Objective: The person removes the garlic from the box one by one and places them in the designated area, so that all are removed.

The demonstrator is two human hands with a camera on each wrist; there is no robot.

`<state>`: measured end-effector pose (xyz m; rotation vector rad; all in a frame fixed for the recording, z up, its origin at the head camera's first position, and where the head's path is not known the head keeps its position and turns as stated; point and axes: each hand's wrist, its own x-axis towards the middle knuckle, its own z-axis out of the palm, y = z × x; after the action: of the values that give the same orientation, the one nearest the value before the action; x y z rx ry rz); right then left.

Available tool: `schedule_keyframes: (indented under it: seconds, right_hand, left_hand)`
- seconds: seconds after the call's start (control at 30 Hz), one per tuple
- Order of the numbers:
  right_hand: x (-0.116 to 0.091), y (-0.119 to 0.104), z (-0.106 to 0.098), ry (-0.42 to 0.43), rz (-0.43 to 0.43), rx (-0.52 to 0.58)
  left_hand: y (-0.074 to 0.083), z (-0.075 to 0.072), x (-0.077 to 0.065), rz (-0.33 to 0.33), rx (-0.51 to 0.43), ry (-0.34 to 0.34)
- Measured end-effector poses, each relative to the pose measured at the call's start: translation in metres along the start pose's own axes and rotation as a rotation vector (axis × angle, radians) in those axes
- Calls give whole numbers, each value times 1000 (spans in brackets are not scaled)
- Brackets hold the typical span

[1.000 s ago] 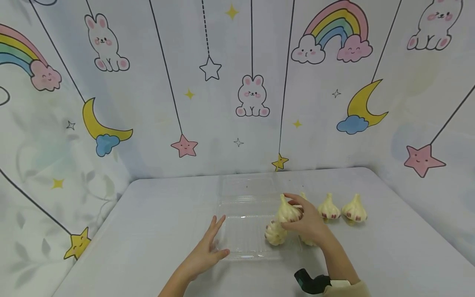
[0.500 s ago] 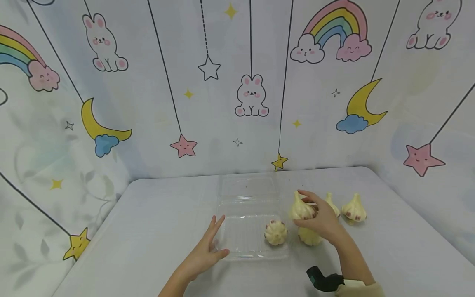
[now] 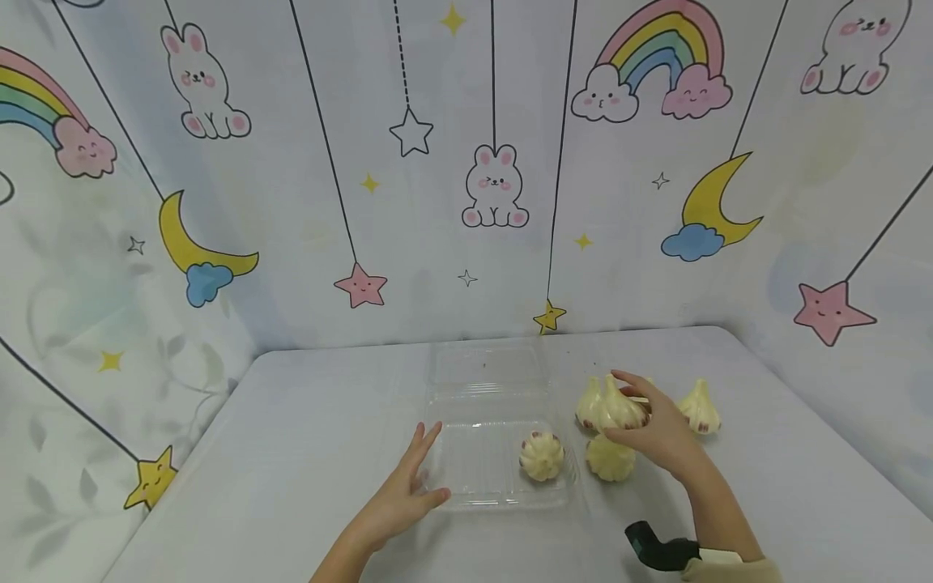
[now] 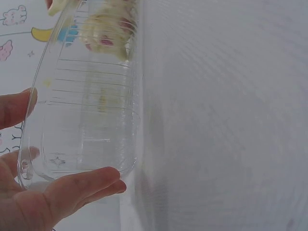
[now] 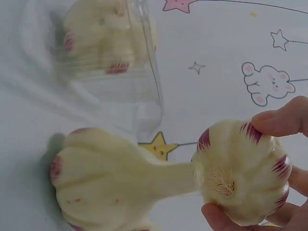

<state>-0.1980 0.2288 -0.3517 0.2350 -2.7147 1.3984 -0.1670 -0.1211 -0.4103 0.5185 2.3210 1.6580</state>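
Note:
My right hand (image 3: 659, 433) pinches a garlic bulb (image 3: 621, 409) between thumb and fingers, right of a clear plastic box (image 3: 474, 495). In the right wrist view the held garlic bulb (image 5: 245, 173) shows its root end, with another garlic bulb (image 5: 96, 180) beside it. A single garlic bulb (image 3: 542, 457) lies in the box's right side. Near the held one are a bulb behind (image 3: 588, 405) and a bulb in front (image 3: 611, 459). My left hand (image 3: 399, 495), fingers spread, is at the box's left side; in the left wrist view its fingers (image 4: 86, 185) lie along the box wall.
Farther right on the white table (image 3: 291, 453) stands another garlic bulb (image 3: 700, 407); one more is mostly hidden behind my right hand. The box's lid (image 3: 488, 364) lies folded back toward the patterned backdrop (image 3: 437, 243).
My right hand has moved to the right with the garlic bulb, from over the box's right side to beside the other bulbs. The left hand has stayed in place.

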Motion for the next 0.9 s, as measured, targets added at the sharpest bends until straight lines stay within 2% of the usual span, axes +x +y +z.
schedule_keyframes:
  seconds: [0.27, 0.53, 0.9]
  right_hand:
    - [-4, 13, -14, 34, -1, -30]
    - [-4, 22, -24, 32, 40, -32]
    - [-1, 33, -25, 18, 113, -57]
  left_hand:
    - [0, -1, 0, -5, -2, 0]
    - [1, 0, 0, -3, -1, 0]
    - [0, 0, 0, 10, -10, 1]
